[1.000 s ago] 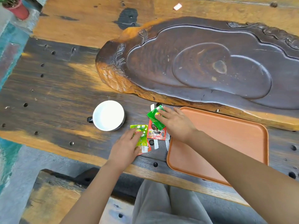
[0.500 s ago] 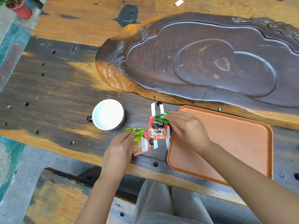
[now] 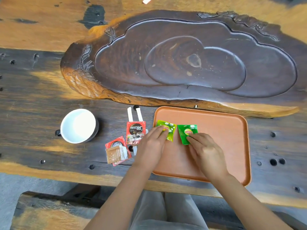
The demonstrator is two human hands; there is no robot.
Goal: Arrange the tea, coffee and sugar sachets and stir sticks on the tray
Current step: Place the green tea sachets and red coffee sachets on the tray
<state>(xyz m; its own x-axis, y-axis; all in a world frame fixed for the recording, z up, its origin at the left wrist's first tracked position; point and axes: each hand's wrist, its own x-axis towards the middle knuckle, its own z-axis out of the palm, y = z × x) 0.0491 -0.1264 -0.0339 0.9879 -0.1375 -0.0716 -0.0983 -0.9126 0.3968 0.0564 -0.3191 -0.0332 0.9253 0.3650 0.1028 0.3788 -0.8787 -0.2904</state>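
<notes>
Two green tea sachets lie flat on the orange tray (image 3: 221, 130), near its left end. My left hand (image 3: 152, 145) presses its fingertips on the lighter green sachet (image 3: 169, 130). My right hand (image 3: 205, 151) rests its fingertips on the darker green sachet (image 3: 186, 132). Left of the tray, on the table, lies a red coffee sachet (image 3: 135, 132) over two white stir sticks (image 3: 134, 114). A brown sugar sachet (image 3: 117, 154) sits on top of another red coffee sachet (image 3: 116, 143).
A white cup (image 3: 78, 126) stands on the table left of the sachets. A large dark carved wooden tea board (image 3: 182, 63) fills the space behind the tray. The table's front edge and a bench are below my arms.
Both hands carried their green tea sachets from the table to the right and laid them on the tray. The sugar sachet and the coffee sachet beneath it are now uncovered.
</notes>
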